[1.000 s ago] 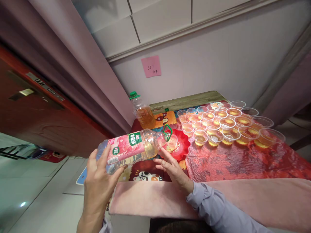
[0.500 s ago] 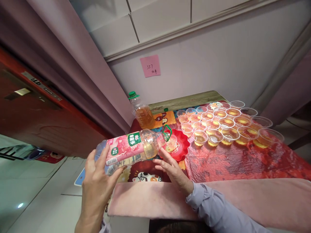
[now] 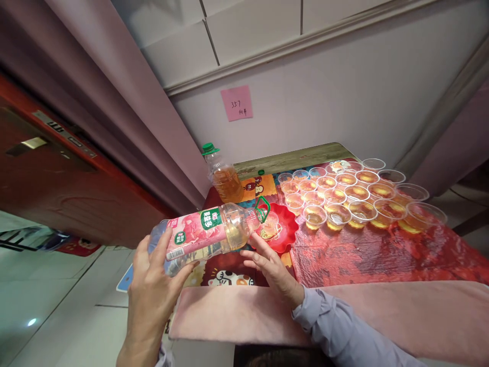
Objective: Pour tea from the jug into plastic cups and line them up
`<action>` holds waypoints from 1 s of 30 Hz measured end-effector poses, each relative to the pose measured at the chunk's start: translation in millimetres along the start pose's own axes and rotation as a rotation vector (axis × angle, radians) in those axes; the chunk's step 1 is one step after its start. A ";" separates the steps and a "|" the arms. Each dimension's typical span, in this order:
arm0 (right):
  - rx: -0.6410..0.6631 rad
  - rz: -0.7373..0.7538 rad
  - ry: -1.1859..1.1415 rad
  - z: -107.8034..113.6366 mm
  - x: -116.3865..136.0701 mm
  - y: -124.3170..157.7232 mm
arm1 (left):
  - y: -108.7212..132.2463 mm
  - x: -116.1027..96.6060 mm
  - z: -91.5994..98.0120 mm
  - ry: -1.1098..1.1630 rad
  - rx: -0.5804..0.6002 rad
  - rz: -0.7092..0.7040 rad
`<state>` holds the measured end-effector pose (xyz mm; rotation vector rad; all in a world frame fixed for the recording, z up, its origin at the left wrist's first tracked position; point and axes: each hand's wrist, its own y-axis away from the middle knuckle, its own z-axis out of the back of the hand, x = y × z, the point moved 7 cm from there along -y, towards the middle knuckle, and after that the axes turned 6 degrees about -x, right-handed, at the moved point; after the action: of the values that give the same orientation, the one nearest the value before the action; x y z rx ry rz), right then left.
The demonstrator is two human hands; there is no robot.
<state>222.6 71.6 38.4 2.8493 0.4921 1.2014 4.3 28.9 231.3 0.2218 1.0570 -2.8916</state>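
Observation:
My left hand point(image 3: 156, 270) is wrapped round the base end of a large clear juice bottle point(image 3: 206, 232) with a pink and green label. The bottle is tilted almost level, its neck to the right, with pale yellow liquid inside. A green carry ring point(image 3: 263, 209) sits round the neck. My right hand point(image 3: 269, 265) is below the neck with its fingers apart; the index fingertip is at the bottle's shoulder, and whether it touches I cannot tell. Under the mouth is a red scalloped dish point(image 3: 289, 243), apparently with a clear cup point(image 3: 272, 224) in it.
Rows of clear plastic cups point(image 3: 357, 209) with yellow liquid stand on the right of the red tablecloth point(image 3: 355, 260). Behind is a second juice bottle point(image 3: 227, 183) with a green cap, and a loose green cap point(image 3: 261, 172). A pink cloth point(image 3: 237, 313) covers the front edge.

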 end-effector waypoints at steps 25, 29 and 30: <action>-0.018 -0.011 0.017 0.7 1.6 1.1 | -1.2 -3.0 -0.1 0.024 -0.012 -0.019; -0.018 -0.016 0.015 0.3 1.5 1.8 | -2.1 -3.5 0.4 0.024 -0.008 -0.021; -0.020 -0.016 0.016 0.3 1.5 1.8 | -2.3 -4.0 0.7 0.025 -0.009 -0.025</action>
<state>224.3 70.4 39.4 2.8161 0.5000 1.2197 8.0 30.2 233.9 0.2475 1.0838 -2.9133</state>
